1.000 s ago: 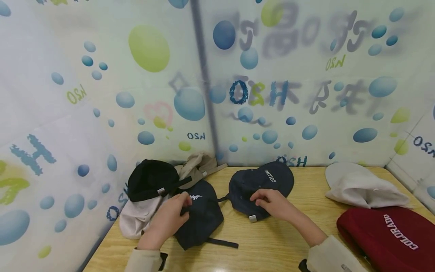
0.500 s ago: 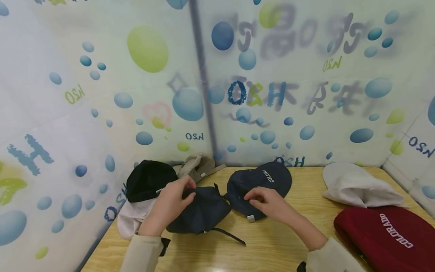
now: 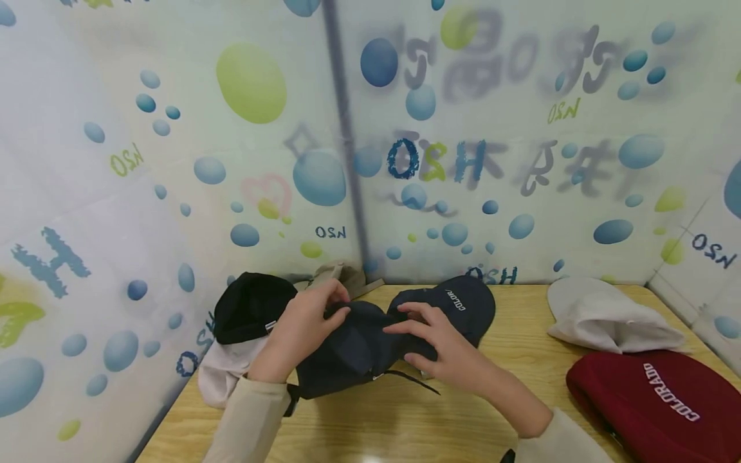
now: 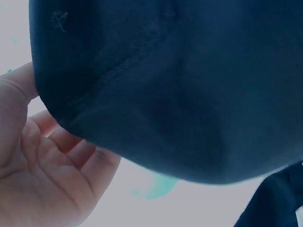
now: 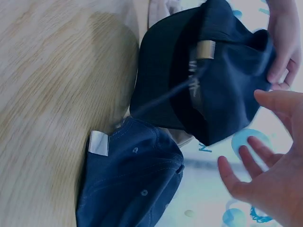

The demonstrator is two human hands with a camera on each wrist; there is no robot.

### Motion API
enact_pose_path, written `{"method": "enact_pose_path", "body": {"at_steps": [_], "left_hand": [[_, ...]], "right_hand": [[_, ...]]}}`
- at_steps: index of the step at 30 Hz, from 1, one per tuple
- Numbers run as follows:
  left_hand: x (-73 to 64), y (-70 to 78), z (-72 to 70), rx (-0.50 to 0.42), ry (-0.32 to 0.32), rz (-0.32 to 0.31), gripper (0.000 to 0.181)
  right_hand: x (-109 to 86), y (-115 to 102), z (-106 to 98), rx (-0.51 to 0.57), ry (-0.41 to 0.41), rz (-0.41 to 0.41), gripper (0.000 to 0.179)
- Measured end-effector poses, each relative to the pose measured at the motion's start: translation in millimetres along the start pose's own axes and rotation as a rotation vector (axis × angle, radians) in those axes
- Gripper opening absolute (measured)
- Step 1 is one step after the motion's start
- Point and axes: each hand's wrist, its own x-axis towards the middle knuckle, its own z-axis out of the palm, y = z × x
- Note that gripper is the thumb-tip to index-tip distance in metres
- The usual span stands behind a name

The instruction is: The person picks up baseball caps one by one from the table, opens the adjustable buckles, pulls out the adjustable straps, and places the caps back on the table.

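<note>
A dark navy baseball cap [image 3: 347, 357] is raised off the table, its strap dangling at the front. My left hand [image 3: 303, 328] holds it by the crown, with thumb and fingers at the fabric in the left wrist view. In the right wrist view the cap's underside shows, with brim, inner band and metal strap buckle [image 5: 206, 49]. My right hand [image 3: 451, 354] reaches toward the cap's right side, fingers spread. Its thumb is close to the fabric; contact cannot be told. Behind this hand lies a second navy cap [image 3: 477, 305] with white lettering, partly covered.
On the left, a black cap [image 3: 249, 308] lies over a pale pink cap [image 3: 222, 373], with a beige cap [image 3: 347, 276] behind. At right are a white cap [image 3: 613, 315] and a dark red COLORADO cap [image 3: 654, 399]. A patterned curtain [image 3: 260, 161] closes off the wooden table's [image 3: 370, 431] back.
The left hand has lifted the navy cap from the table, tipping it and moving it right. The right hand has moved slightly left toward it, and its fingers have spread.
</note>
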Motion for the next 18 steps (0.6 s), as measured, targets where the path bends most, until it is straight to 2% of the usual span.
{"method": "enact_pose_path", "body": {"at_steps": [6,10,14,18], "left_hand": [[5.9,8.3,0.9,-0.016,-0.005,0.054,0.014],[7.4,12.0,1.4,-0.047,-0.013,0.088,0.013],[9.1,16.0,0.9,-0.065,-0.019,0.113,0.014],[12.1,19.4,0.9,-0.068,-0.030,0.131,0.014]], "right_hand": [[-1.8,-2.4,2.3,-0.187,-0.020,-0.113,0.065],[-1.2,-0.6,3.9,-0.356,0.043,-0.164,0.070],[0.7,1.6,4.4,-0.454,0.138,-0.202,0.058],[2.9,3.9,4.4,-0.476,0.210,-0.250,0.036]]}}
